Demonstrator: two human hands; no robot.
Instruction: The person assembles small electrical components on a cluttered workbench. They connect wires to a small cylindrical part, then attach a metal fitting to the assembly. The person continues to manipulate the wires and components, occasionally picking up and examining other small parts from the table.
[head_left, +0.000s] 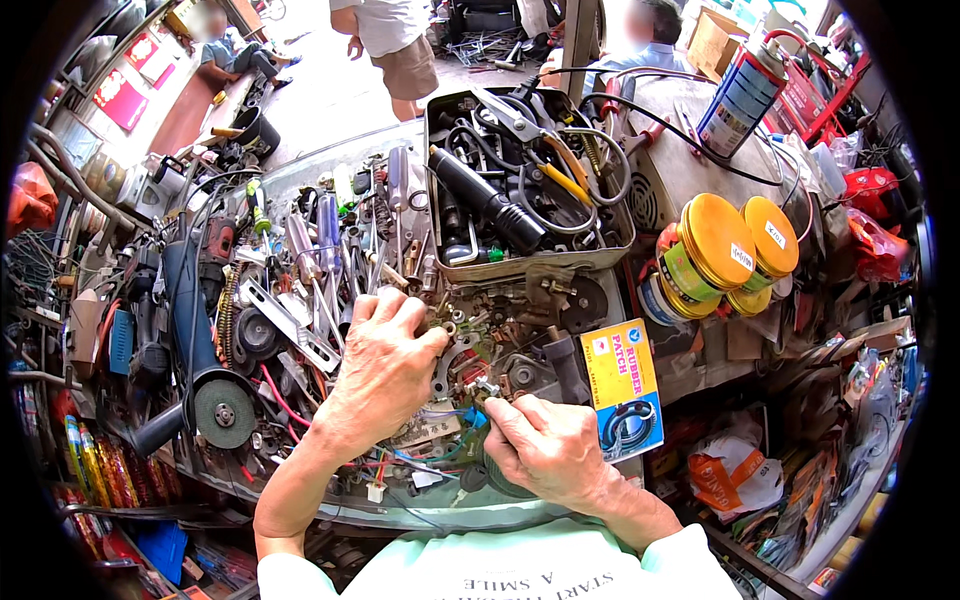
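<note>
My left hand (385, 365) is closed over the cluttered bench top, its fingers curled down among small brass and steel parts. Its fingertips are partly hidden, so what they hold, if anything, does not show. Closer to me, my right hand (550, 450) pinches a small metal fitting (484, 388) between thumb and forefinger. A curved metal bracket (455, 362) lies between the two hands. Just right of my right hand is a yellow and blue rubber patch box (622, 385). Loose wires and a white connector (376, 492) lie near the bench's front edge.
An angle grinder (190, 330) and several screwdrivers (328, 225) crowd the left. Beyond my hands stands a metal tin (540, 262) of tools and cables. Orange-lidded tubs (715, 245) and a spray can (742, 100) stand right. People are in the background.
</note>
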